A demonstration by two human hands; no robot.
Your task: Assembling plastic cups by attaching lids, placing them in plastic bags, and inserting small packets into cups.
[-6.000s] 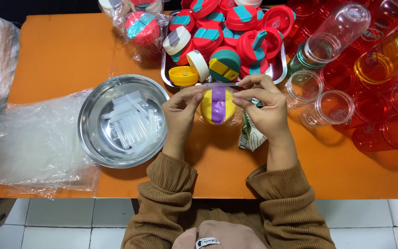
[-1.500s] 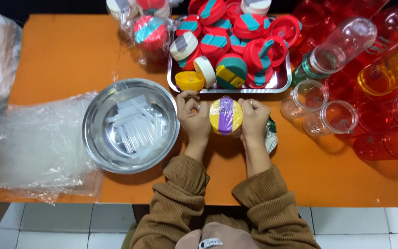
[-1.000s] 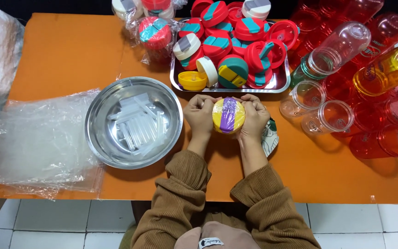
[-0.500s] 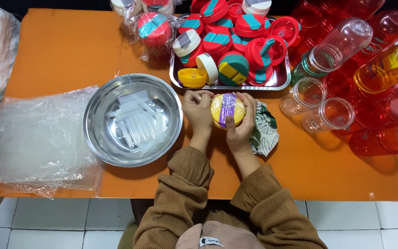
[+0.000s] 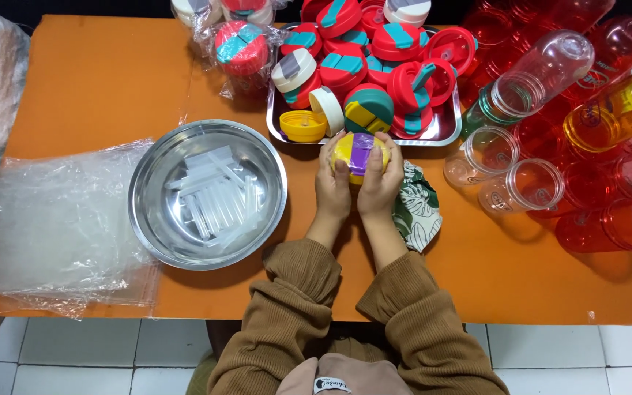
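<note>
Both the left hand point(image 5: 332, 186) and right hand point(image 5: 380, 184) are curling closed around one yellow-and-purple lid point(image 5: 358, 152), holding it just before the one steel tray point(image 5: 444, 132) near the table's point(image 5: 96, 80) far edge, one steel bowl point(image 5: 207, 194) sitting left.

A steel bowl point(image 5: 208, 194) of clear straws sits on the orange table point(image 5: 96, 80), beside a sheet of clear plastic point(image 5: 45, 219). A metal tray point(image 5: 444, 128) holds red-and-teal lids. Red, yellow and clear bottles point(image 5: 594, 146) lie at the right. A leaf-print cloth point(image 5: 417, 212) lies nearby.
</note>
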